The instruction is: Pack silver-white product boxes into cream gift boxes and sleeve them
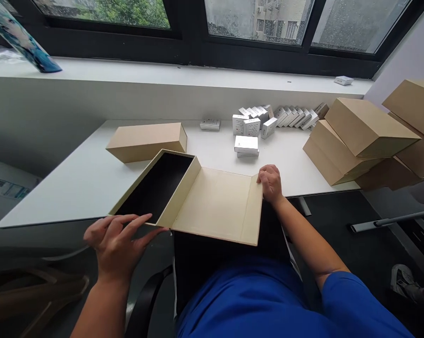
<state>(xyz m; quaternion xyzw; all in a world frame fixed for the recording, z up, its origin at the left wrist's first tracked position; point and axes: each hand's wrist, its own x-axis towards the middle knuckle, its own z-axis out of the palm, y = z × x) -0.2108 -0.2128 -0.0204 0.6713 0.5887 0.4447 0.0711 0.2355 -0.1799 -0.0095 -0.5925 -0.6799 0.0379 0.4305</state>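
The right hand grips the edge of the open tan box, likely so the flat lid stays down. The left hand is open, its fingers spread, right by the box's corner. (The box sticks out past the edge of the worktop.)

Left hand has free air above it, with the open folding box just beside its fingers. Right hand is at the box's flap, small white cartons ahead, near. Closed kraft box blocks the far left; stacked kraft boxes block the right. White desk strip lies between cartons and stack.
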